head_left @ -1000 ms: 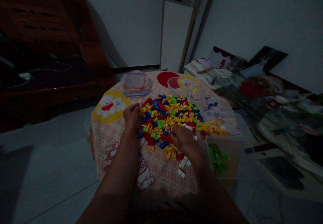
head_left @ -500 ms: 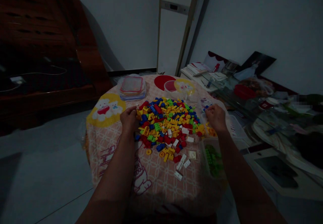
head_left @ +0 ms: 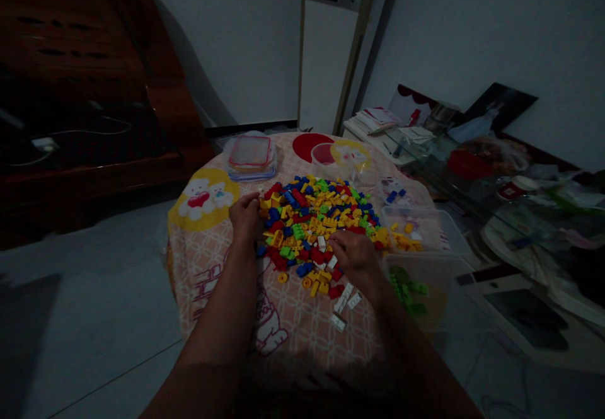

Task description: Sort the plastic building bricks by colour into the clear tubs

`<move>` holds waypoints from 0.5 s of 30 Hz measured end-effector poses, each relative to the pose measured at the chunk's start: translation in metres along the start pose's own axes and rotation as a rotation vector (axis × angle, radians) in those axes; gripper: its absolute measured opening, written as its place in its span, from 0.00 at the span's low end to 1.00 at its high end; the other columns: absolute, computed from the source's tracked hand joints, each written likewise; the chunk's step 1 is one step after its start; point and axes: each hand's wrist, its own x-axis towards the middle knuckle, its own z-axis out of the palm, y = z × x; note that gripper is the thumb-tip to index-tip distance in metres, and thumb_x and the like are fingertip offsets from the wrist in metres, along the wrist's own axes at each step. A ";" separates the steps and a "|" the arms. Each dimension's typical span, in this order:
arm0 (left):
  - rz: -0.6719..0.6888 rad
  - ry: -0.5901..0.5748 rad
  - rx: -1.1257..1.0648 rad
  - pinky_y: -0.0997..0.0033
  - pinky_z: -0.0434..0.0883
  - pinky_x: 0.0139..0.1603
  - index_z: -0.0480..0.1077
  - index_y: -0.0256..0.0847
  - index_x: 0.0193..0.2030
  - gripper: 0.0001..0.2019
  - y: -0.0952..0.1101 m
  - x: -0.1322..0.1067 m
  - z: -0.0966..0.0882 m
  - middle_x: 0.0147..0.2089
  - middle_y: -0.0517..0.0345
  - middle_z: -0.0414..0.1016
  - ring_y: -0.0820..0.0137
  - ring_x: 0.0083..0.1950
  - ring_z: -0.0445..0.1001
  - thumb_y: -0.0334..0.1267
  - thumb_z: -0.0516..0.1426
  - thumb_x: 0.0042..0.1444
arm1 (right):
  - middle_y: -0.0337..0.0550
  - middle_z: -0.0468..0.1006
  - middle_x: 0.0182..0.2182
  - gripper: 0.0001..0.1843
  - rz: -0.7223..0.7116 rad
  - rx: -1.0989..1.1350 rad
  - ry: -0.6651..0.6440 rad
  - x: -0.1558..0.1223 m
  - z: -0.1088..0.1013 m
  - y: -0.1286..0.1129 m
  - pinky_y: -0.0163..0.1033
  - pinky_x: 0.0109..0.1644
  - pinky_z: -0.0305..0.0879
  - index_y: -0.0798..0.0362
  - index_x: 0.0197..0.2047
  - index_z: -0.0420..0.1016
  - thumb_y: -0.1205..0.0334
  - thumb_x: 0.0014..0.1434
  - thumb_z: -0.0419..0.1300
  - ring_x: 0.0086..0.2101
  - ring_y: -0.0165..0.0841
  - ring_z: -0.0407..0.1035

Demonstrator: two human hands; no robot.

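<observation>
A heap of toy building bricks (head_left: 326,217) in red, yellow, blue, green and white covers the middle of the round table. My left hand (head_left: 246,218) rests at the heap's left edge, fingers curled; anything inside them is hidden. Over the heap's right front part is my right hand (head_left: 354,256), its fingers bent together and pointing left beside a white brick (head_left: 322,243). Whether they grip a brick cannot be made out. Several loose white bricks (head_left: 338,322) lie in front of the heap, near my right wrist.
To the right stand clear plastic boxes: one with green bricks (head_left: 407,290), one with yellow bricks (head_left: 406,241), and another with blue bricks (head_left: 396,196). Lidded containers (head_left: 252,157) sit at the back left. A cluttered glass table (head_left: 435,173) is close on the right.
My right hand has moved left from the box with the blue bricks to the heap, and those blue bricks now show uncovered. My left hand stays at the heap's left edge.
</observation>
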 end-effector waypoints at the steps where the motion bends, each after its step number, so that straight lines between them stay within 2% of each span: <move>1: -0.019 -0.003 -0.018 0.69 0.75 0.39 0.81 0.36 0.43 0.21 0.002 -0.001 0.000 0.33 0.54 0.80 0.66 0.36 0.78 0.36 0.55 0.43 | 0.42 0.82 0.37 0.12 0.031 -0.033 -0.050 0.001 0.006 -0.007 0.35 0.42 0.59 0.50 0.40 0.79 0.62 0.69 0.54 0.39 0.33 0.74; 6: -0.061 -0.006 -0.060 0.70 0.75 0.40 0.81 0.34 0.44 0.21 0.009 -0.005 0.000 0.35 0.53 0.80 0.67 0.37 0.77 0.34 0.55 0.43 | 0.44 0.84 0.39 0.14 0.056 -0.212 -0.263 0.021 0.023 -0.031 0.36 0.40 0.59 0.49 0.39 0.81 0.61 0.71 0.53 0.41 0.35 0.76; 12: -0.060 -0.010 -0.067 0.68 0.75 0.42 0.81 0.34 0.44 0.22 0.009 -0.006 -0.001 0.36 0.52 0.81 0.65 0.39 0.78 0.34 0.55 0.42 | 0.51 0.84 0.42 0.13 0.089 -0.326 -0.262 0.035 0.040 -0.043 0.38 0.41 0.65 0.53 0.44 0.81 0.56 0.69 0.57 0.45 0.41 0.78; 15: -0.069 -0.021 -0.084 0.67 0.75 0.43 0.81 0.34 0.45 0.22 0.005 -0.004 0.000 0.37 0.52 0.81 0.65 0.39 0.78 0.34 0.56 0.43 | 0.52 0.84 0.43 0.12 0.095 -0.327 -0.285 0.034 0.044 -0.046 0.39 0.42 0.66 0.53 0.45 0.80 0.58 0.68 0.58 0.46 0.42 0.79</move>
